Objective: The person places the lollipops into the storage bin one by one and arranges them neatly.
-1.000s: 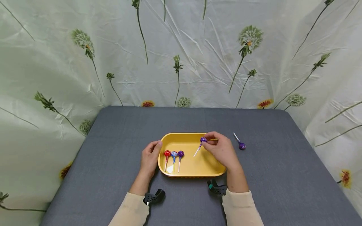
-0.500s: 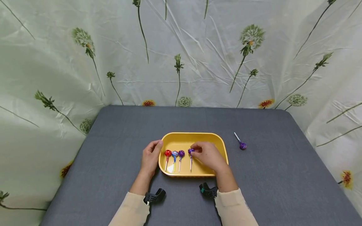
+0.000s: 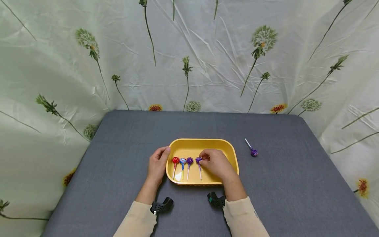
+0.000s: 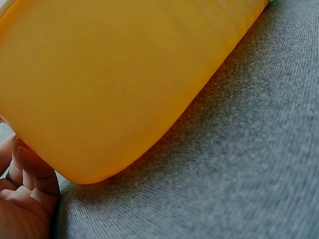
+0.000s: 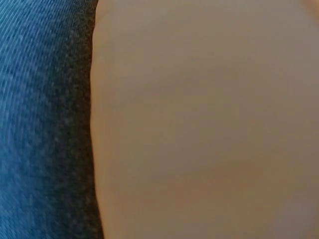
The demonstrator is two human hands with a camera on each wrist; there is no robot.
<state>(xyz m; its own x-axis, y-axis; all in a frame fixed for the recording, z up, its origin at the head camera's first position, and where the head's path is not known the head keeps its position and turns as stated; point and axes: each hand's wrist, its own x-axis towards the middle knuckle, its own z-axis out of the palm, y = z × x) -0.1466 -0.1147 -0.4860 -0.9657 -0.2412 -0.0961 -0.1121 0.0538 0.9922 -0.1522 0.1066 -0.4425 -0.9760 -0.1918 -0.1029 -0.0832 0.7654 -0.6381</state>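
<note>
My left hand [image 3: 158,164] holds the left end of a yellow tray [image 3: 213,144], thumb at the rim. In the left wrist view its curled fingers [image 4: 35,172] lie against the tray's outer wall [image 4: 124,89]. Over the tray, my right hand [image 3: 218,164] pinches a purple-wrapped lollipop [image 3: 198,160] by its head, the white stick pointing toward me. To its left lie a red lollipop [image 3: 176,160], a blue one [image 3: 183,161] and another purple one [image 3: 189,160], side by side with sticks toward me.
One more purple lollipop [image 3: 254,152] lies right of the tray on the grey cloth-covered table [image 3: 284,184]. Behind the table hangs a flower-patterned curtain [image 3: 219,65]. A blurred tan surface [image 5: 209,119] fills most of the right wrist view.
My right hand has moved left and down in the head view with the purple lollipop, bringing it beside the row in the tray. Its stick now points more straight toward me. The left hand stays put.
</note>
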